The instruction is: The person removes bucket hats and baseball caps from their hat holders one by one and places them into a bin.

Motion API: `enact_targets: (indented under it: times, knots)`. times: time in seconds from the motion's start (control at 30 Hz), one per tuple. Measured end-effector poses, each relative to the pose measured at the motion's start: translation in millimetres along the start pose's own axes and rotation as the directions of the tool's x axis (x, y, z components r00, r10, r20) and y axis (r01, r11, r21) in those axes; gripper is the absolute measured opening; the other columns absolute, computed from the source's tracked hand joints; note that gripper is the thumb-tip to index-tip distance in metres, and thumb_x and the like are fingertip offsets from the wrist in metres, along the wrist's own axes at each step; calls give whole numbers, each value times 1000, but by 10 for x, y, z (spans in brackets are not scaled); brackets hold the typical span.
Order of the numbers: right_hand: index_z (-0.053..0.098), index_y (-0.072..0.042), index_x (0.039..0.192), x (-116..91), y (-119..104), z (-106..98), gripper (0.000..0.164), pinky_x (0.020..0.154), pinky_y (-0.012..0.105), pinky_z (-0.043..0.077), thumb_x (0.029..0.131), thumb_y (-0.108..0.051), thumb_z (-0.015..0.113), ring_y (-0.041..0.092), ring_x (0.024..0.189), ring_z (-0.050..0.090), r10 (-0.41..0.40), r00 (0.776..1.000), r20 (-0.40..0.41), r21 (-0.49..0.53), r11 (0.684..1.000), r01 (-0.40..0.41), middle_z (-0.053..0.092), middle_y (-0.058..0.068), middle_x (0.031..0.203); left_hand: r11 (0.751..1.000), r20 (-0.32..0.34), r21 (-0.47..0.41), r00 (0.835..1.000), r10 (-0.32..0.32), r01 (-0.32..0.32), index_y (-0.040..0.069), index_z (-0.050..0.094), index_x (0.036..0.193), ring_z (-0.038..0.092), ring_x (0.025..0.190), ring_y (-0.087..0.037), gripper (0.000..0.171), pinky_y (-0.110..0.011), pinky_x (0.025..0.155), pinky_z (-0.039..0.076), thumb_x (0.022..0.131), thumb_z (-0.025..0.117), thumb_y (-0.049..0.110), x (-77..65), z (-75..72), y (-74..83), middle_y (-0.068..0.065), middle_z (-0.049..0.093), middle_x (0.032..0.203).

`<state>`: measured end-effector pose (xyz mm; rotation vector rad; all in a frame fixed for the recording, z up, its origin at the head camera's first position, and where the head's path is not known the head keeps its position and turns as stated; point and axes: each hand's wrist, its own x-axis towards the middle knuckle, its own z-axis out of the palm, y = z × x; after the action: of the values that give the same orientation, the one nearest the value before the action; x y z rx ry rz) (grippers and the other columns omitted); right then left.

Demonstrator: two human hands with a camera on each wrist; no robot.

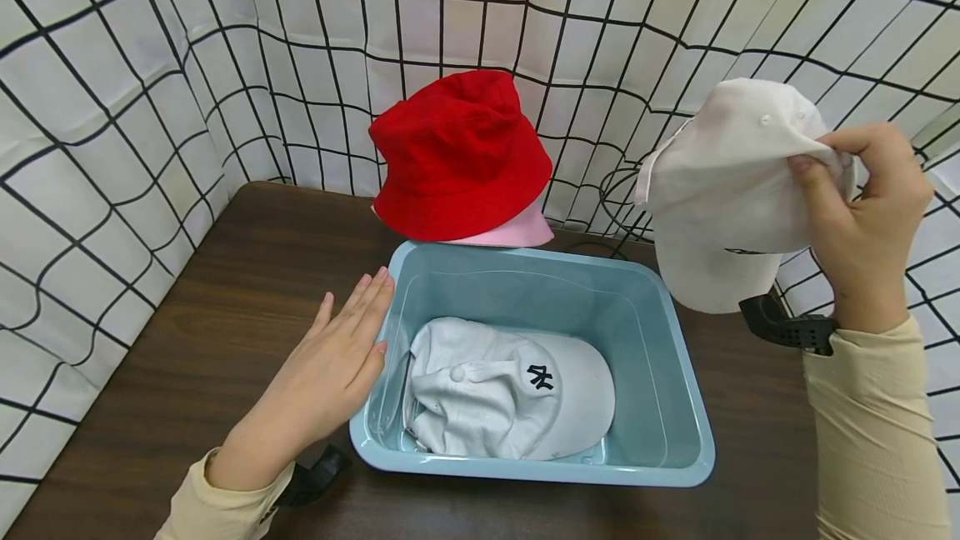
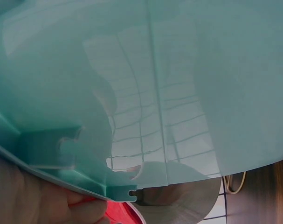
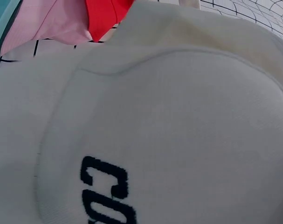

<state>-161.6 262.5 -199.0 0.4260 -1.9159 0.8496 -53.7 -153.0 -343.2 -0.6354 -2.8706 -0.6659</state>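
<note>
A white baseball cap (image 1: 735,182) hangs from my right hand (image 1: 873,215), which pinches its crown between thumb and fingers, to the right of the bin and above the table. Dark lettering on this cap (image 3: 178,130) fills part of the right wrist view. My left hand (image 1: 337,357) lies with straight fingers against the left rim of a light blue plastic bin (image 1: 525,261); the bin's outer wall (image 2: 178,93) fills the left wrist view. Inside the bin lies another white cap (image 1: 480,390) with a black emblem, its brim toward the right.
Behind the bin, a red bucket hat (image 1: 465,157) rests on a pink hat (image 1: 517,227). Black wire grid panels (image 1: 315,65) backed with white cloth surround the dark wood table (image 1: 225,298) at the back and sides.
</note>
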Motion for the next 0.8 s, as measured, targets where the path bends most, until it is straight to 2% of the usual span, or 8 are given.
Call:
enact_targets:
  times: [0.13, 0.33, 0.5, 0.73, 0.8]
  knots:
    - [57, 22, 83, -3, -54, -2, 24, 70, 14, 36, 81, 1, 68, 3, 80, 49, 6, 1000, 16, 82, 997, -8, 55, -18, 81, 1000, 0, 0, 1000, -1, 1, 0, 19, 149, 15, 142, -32, 65, -59, 110, 8, 94, 48, 18, -4, 1, -5, -14, 18, 155]
    - [59, 19, 84, -13, -61, -40, 23, 66, 13, 37, 81, -1, 71, 4, 76, 49, -48, 991, 127, 142, 989, 29, 55, -11, 81, 1000, -2, -2, 1000, 2, -2, 0, 19, 149, 15, 142, -31, 65, -59, 110, 8, 94, 47, 18, -3, -2, -9, -14, 18, 155]
    - [60, 19, 84, -21, -87, -40, 20, 66, 12, 42, 81, 2, 71, 8, 77, 52, -106, 974, 198, 233, 971, 59, 59, 0, 82, 1000, -3, 1, 1000, 7, -7, 1, 18, 150, 16, 142, -31, 64, -59, 110, 8, 95, 46, 18, 1, -1, -12, -13, 18, 155]
    - [56, 22, 84, -36, -168, 11, 27, 65, 11, 44, 83, -1, 70, 10, 78, 54, -169, 941, 292, 301, 951, 77, 62, -1, 86, 1000, -17, 4, 1000, 4, -4, 0, 20, 149, 16, 142, -31, 64, -60, 109, 11, 94, 48, 18, 1, 22, -26, -14, 19, 155]
    - [58, 20, 84, -48, -196, 27, 26, 62, 11, 43, 83, -3, 70, 10, 76, 53, -181, 932, 314, 330, 941, 72, 62, 3, 84, 1000, -21, 3, 1000, 6, -6, 0, 20, 149, 16, 142, -31, 64, -59, 109, 11, 94, 47, 17, -2, 28, -28, -13, 19, 155]
